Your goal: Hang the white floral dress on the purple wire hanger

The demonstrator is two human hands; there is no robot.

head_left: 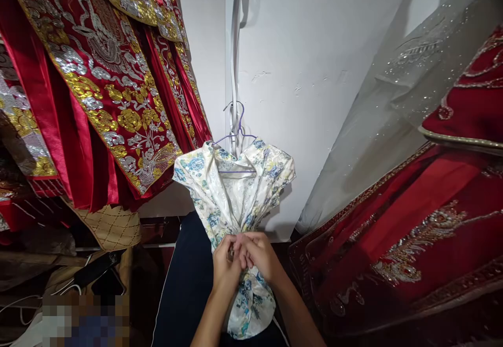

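A short-sleeved white dress [204, 200] with blue and yellow flowers hangs on a thin purple hanger [240, 121]. Its front gapes in a V at the chest, and the cloth is drawn together lower down. My left hand [227, 263] is closed on the gathered front of the dress. Beside it, my right hand [257, 255] pinches the same spot, with its fingers touching those of my left hand. Whatever small part lies between the fingertips is hidden. Below my hands the skirt part drapes over dark trousers [184, 263].
Red garments with gold and silver embroidery [129, 121] hang at the left. A sheer sparkling cover [361, 142] and more red embroidered clothing [393, 231] stand close at the right. A white strap [236, 48] runs down the wall. A phone [108, 284] and cables lie lower left.
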